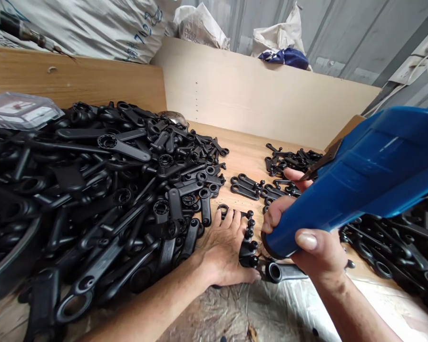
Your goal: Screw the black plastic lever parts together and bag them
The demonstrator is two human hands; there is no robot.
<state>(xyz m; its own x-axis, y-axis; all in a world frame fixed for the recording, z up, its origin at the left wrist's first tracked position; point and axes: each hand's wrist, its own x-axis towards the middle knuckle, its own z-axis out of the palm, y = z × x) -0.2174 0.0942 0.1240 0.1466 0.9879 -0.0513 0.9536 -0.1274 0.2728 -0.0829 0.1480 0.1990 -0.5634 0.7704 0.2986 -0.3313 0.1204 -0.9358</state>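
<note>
My left hand [223,251] lies palm down with its fingers stretched out over a row of black plastic lever arms, whose ball ends [248,247] stick out on its right. Its palm hides most of them. Wrapped round the lower end of a blue plastic-bodied tool [356,175] is my right hand [317,251], thumb in front and fingers on the far side. The tool's end points down beside the ball ends; its exact kind cannot be made out. A larger black arm with a ring end [287,272] lies below that end.
A big heap of black arms [128,156] fills the left side, with a clear plastic box [21,111] on it. Several small arms [246,186] lie in rows ahead. More black parts [388,242] are piled at right. A pale board [260,90] stands behind.
</note>
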